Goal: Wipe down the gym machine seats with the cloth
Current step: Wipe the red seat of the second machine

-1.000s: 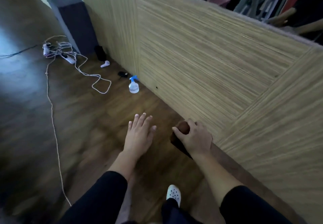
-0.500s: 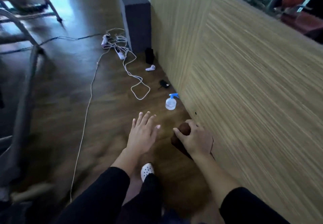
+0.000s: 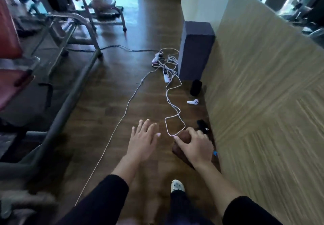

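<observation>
The right hand (image 3: 195, 147) hides most of the brown cloth (image 3: 184, 138); the left-edge gym machine (image 3: 57, 53) is blurred

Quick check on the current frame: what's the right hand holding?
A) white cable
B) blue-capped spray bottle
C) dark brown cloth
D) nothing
C: the right hand is closed around a bunched dark brown cloth, while the left hand is open with its fingers spread.

The cloth (image 3: 182, 147) is dark brown and bunched, clutched in the right hand (image 3: 196, 145). A red padded seat (image 3: 10, 88) sits far left, blurred.
</observation>
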Tool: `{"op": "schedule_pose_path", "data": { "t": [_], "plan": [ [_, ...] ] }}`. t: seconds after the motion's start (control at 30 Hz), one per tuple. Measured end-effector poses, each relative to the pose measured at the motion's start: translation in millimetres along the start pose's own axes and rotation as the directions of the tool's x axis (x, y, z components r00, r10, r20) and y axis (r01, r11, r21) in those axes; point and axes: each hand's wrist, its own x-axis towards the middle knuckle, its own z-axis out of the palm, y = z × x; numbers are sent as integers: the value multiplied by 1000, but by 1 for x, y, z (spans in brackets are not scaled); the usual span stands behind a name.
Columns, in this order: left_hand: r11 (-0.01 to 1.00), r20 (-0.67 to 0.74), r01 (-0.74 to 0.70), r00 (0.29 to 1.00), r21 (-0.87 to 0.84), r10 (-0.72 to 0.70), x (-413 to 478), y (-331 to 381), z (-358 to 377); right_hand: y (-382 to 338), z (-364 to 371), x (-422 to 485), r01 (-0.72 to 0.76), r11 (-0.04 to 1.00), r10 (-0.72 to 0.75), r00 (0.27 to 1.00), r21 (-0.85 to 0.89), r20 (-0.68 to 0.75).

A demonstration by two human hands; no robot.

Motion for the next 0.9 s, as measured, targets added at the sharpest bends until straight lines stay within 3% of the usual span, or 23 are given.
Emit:
{"op": "schedule_pose_path", "data": {
  "t": [0.2, 0.43, 0.67, 0.9],
  "plan": [
    [965, -103, 253, 960, -64, -259, 88, -25, -27, -51, 33, 128, 248, 969, -247, 963, 8, 105],
    [855, -227, 498, 824, -147, -519, 137, -91, -68, -148, 87, 215, 475, 875, -483, 847, 92, 224],
    [775, -278, 606, 724, -182, -631, 188, -215, -115, -286, 168, 269, 586, 795, -606, 755, 160, 250],
    [733, -323, 660, 667, -161, -672, 241, -358, -205, -459, 232, 320, 644, 735, -678, 700, 211, 226]
  ]
}}
